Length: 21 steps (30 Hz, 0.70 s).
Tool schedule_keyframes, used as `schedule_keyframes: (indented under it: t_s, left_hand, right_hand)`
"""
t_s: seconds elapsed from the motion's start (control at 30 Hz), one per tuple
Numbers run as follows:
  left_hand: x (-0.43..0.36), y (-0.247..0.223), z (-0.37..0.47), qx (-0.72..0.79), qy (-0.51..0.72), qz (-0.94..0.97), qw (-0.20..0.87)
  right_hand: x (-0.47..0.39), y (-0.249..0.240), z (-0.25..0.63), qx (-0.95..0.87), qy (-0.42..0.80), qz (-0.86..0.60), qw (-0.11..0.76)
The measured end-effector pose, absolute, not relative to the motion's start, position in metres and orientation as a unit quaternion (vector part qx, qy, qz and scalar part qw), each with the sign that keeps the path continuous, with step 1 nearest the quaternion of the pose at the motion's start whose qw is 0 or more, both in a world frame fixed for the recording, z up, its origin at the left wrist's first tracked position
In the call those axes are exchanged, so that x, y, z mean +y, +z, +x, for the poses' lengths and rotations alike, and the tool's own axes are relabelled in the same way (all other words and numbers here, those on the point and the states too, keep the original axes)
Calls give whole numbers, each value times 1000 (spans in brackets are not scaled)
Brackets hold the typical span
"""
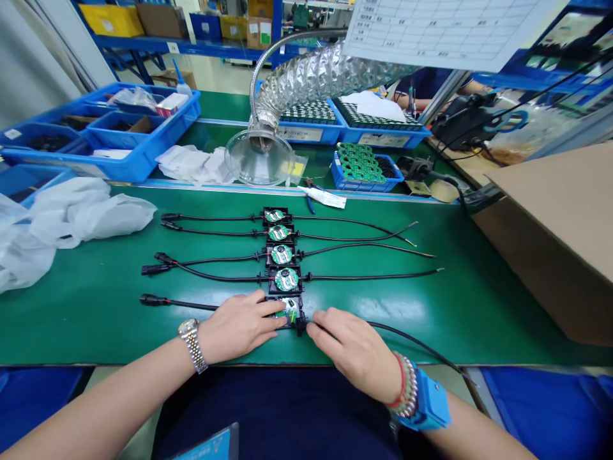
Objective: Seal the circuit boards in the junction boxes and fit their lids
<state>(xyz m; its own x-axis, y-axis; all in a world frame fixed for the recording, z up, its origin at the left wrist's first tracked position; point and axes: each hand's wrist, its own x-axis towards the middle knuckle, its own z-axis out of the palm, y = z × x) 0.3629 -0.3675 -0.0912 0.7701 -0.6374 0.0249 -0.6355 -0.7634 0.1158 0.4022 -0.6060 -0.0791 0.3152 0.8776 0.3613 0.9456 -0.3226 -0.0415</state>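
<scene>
Several black housings with round green circuit boards, such as one board (286,279), lie in a column on the green table, cables running out left and right. At the nearest housing (301,306), my left hand (243,324) has its fingers apart, fingertips resting on the board beside small yellow and red wires. On the right, my right hand (357,348) has its thumb and fingers closed on the black cable (407,335) where it meets the housing. Part of that cable is hidden under the hand.
Beyond the housings stand a clear fume hood (260,158), a white tube (325,197) and a blue bin of boards (366,182). White bags (76,214) and blue trays (138,160) are at the left, a cardboard box (550,255) at the right. A person's arm shows behind.
</scene>
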Motion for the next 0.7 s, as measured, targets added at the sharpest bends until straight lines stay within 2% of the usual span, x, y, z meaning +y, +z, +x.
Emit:
schedule_keyframes:
  t_s: [0.13,0.27,0.57,0.7]
  left_hand:
    - [-367,-93,363,-340,-5,938,69]
    - [-368,-94,363,-340,-8,938,63]
    - [-368,-95,363,-338,-8,938,75]
    - [-367,-98,363,-334,-11,939,87]
  right_hand:
    - [-600,-78,417,-615,-159,-766,102]
    - [-596,-85,426,-566,-164,-805,72]
    - [-594,-75,427,-512,45,-858,-28]
    - [-590,-75,436,-530,96,-841,-50]
